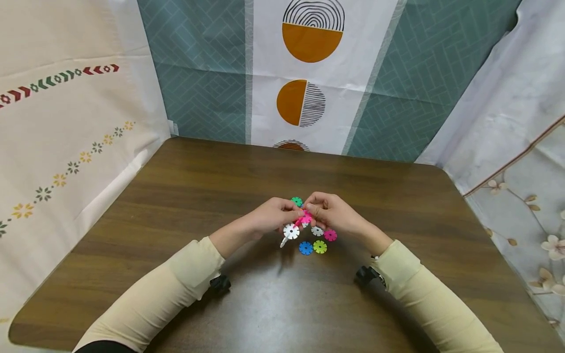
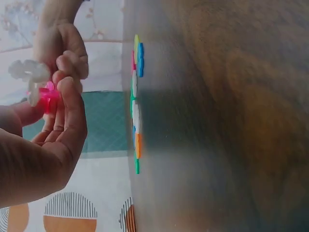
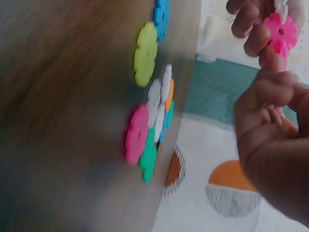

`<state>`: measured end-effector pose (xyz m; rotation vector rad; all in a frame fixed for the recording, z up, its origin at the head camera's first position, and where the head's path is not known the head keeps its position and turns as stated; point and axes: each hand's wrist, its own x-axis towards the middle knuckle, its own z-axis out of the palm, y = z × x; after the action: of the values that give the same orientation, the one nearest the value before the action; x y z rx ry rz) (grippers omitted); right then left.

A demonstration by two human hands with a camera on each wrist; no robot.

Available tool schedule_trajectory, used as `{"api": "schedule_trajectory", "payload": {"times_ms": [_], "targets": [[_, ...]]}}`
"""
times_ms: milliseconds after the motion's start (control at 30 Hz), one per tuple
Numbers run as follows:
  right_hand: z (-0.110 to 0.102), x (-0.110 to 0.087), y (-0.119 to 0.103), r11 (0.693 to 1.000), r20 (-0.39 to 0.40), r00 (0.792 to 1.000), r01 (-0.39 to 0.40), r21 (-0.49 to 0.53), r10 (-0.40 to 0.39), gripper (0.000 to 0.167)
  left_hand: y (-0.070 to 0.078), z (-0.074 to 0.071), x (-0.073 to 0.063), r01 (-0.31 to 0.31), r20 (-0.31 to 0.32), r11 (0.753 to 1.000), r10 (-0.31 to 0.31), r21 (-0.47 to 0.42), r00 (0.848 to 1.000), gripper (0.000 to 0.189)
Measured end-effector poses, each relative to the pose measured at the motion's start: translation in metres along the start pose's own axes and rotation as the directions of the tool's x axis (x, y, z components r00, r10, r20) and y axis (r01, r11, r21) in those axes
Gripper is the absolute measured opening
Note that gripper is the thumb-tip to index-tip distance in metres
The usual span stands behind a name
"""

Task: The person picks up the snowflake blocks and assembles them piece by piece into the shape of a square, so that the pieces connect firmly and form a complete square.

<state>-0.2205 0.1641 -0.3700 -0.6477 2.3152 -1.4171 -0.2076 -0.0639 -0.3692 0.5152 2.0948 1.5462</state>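
Note:
Both hands are raised together over the middle of the table, holding a small chain of interlocking notched plastic discs. My left hand (image 1: 271, 215) pinches the chain near a pink disc (image 3: 281, 32), thumb against fingertips. From the other side, my right hand (image 1: 334, 212) grips the pink part too, its index finger and thumb right at the disc's edge. A white disc (image 1: 291, 231) hangs from the chain below the left fingers, with another white disc (image 1: 284, 241) edge-on under it. The fingers partly hide where the pink pieces join.
Loose notched discs lie flat on the wooden table (image 1: 282, 299) below the hands: blue (image 1: 305, 248), yellow-green (image 1: 320, 246), pink (image 1: 330, 235), white (image 1: 317, 231) and green (image 1: 296, 201). An orange disc (image 2: 139, 146) lies among the others. Patterned cloths (image 1: 198, 73) hang around the table.

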Motion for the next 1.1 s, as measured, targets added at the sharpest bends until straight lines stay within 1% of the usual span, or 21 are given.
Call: {"api": "schedule_trajectory", "payload": {"times_ms": [67,133,167,233,300,367,467,633,733,833,900,967,1067,1100], "targets": [[-0.003,-0.002,0.002,0.997,-0.018,1.0,-0.005,-0.076,0.004,0.014,0.001,-0.001,-0.001,0.01,-0.03,1.0,-0.01,-0.005,0.999,0.025],[-0.006,-0.006,0.005,0.98,-0.011,1.0,-0.004,-0.201,0.001,0.012,0.001,-0.003,-0.002,0.018,-0.078,1.0,-0.017,0.009,0.997,0.024],[-0.007,-0.007,0.006,0.963,0.009,1.0,-0.002,-0.269,0.004,0.011,0.001,-0.004,-0.002,0.023,-0.099,1.0,-0.021,0.015,0.995,0.024],[-0.008,-0.01,0.01,0.917,0.083,0.996,0.019,-0.398,0.015,0.011,0.001,-0.005,-0.003,0.033,-0.136,0.999,-0.031,0.014,0.99,0.023],[-0.008,-0.013,0.013,0.871,0.164,0.986,0.048,-0.49,0.037,0.015,0.002,-0.006,-0.003,0.038,-0.149,0.999,-0.037,0.007,0.988,0.023],[-0.008,-0.014,0.015,0.838,0.221,0.973,0.071,-0.541,0.06,0.023,0.003,-0.006,-0.004,0.035,-0.15,0.999,-0.035,-0.001,0.988,0.023],[-0.006,-0.015,0.017,0.806,0.253,0.965,0.091,-0.585,0.074,0.033,0.004,-0.004,-0.003,0.033,-0.145,0.999,-0.034,-0.009,0.989,0.022],[-0.001,-0.014,0.018,0.785,0.256,0.964,0.103,-0.611,0.073,0.031,0.004,-0.002,-0.004,0.037,-0.147,0.999,-0.04,-0.02,0.988,0.022],[0.0,-0.013,0.019,0.784,0.253,0.965,0.108,-0.611,0.065,0.031,0.003,-0.001,-0.005,0.031,-0.151,0.999,-0.035,-0.025,0.988,0.022],[-0.001,-0.013,0.02,0.802,0.255,0.965,0.099,-0.589,0.068,0.032,0.002,-0.001,-0.005,0.03,-0.156,0.999,-0.034,-0.028,0.987,0.022],[-0.002,-0.014,0.02,0.824,0.256,0.965,0.094,-0.559,0.064,0.031,0.002,0.0,-0.005,0.028,-0.159,0.999,-0.033,-0.031,0.987,0.022],[-0.004,-0.015,0.02,0.854,0.253,0.965,0.078,-0.514,0.064,0.028,0.002,0.0,-0.005,0.026,-0.162,0.999,-0.032,-0.038,0.986,0.022],[-0.006,-0.016,0.021,0.9,0.237,0.97,0.057,-0.432,0.052,0.019,0.002,0.001,-0.004,0.027,-0.161,0.998,-0.035,-0.054,0.986,0.021],[-0.006,-0.016,0.021,0.92,0.223,0.974,0.045,-0.39,0.047,0.015,0.002,0.001,-0.003,0.029,-0.162,0.998,-0.039,-0.06,0.986,0.021]]}}
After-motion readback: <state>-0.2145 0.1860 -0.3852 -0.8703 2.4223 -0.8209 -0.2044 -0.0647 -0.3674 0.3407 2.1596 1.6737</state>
